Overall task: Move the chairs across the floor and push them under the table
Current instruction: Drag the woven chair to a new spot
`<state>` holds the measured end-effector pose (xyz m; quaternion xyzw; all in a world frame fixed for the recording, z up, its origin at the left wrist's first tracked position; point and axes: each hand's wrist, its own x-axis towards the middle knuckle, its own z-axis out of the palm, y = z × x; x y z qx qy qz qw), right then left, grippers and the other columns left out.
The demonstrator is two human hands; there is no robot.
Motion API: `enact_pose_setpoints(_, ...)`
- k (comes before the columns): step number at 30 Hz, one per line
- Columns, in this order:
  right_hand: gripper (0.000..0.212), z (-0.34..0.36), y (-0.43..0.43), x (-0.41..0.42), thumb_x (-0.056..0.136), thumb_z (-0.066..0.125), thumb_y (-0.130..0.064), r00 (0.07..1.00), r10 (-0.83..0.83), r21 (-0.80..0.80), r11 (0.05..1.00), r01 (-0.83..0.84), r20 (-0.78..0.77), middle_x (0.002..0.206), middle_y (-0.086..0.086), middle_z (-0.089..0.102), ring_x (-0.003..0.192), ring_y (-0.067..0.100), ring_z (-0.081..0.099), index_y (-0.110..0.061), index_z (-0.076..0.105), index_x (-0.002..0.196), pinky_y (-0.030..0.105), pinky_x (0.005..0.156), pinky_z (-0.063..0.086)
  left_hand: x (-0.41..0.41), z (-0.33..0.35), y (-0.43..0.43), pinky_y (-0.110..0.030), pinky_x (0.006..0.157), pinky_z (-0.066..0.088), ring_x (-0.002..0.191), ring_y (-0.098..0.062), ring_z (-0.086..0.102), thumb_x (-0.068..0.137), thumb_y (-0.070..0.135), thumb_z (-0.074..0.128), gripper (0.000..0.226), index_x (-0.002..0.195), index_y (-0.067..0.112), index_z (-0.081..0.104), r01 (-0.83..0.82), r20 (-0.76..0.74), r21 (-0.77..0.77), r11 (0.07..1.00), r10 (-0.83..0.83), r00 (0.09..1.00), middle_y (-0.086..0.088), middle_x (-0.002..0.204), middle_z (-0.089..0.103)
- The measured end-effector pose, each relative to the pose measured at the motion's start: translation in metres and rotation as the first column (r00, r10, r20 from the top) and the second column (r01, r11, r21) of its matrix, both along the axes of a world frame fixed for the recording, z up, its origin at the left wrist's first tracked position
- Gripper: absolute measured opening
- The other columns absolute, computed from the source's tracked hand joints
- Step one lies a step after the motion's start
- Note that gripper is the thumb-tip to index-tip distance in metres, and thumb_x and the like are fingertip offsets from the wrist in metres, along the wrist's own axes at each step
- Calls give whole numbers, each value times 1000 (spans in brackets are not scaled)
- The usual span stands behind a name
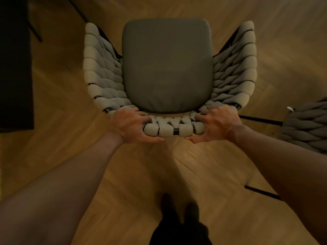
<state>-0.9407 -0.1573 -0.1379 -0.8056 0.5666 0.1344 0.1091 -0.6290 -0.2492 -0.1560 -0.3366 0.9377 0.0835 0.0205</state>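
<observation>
Bare forearms point(70, 174) and dark-clothed legs point(178, 225) filled the bottom of the view, above a herringbone wood floor point(177, 165). At the far left edge lay the dark table point(16, 76), seen from above and well apart from the chair, which stood out on the floor rather than under it. Next came the left hand point(131, 126), its fingers curled over the left end of the backrest's top rail point(174, 129), with the thumb stretched along the rail's near side. Between the hands stood the chair point(99, 71), a black-framed armchair wrapped in thick pale woven cord. Its grey seat cushion point(167, 68) lay beyond the rail, and its sides flared outward to left and right. The right hand point(216, 125) gripped the other end of the same rail in a mirrored hold, fingers over the top and thumb pointing inward. Further right, near the edge, a second chair point(307, 128) in darker grey cord showed only in part, close beside the held one but not touching it. The whole view was softly blurred.
</observation>
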Motion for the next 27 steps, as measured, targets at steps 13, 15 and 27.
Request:
enact_pose_setpoints(13,88,19,-185,-69,74,25,-107,999,17,24,1000,-16,-49,79,-15,45,71,9,51,-39,65,113,23,52,18,-72,7,-180,-29,67,42,81,-9,64,68,111,32,91,97,36,77,-49,100,5,999,49,994,16,82,71)
enact_pose_setpoints(15,90,15,-215,-80,73,22,-108,1000,18,14,1000,-18,-21,77,-15,47,70,10,53,-38,65,110,24,54,26,-83,10,-206,-29,67,42,81,-8,64,68,111,31,92,96,36,76,-58,98,2,998,57,993,17,82,71)
enact_pose_setpoints(27,100,-1,-399,-133,70,19,-110,998,32,30,999,-34,56,84,-14,49,80,16,58,-32,66,110,31,69,43,-128,10,-374,-28,63,36,75,-9,57,66,111,36,88,87,35,75,-142,64,-4,990,142,988,17,74,68)
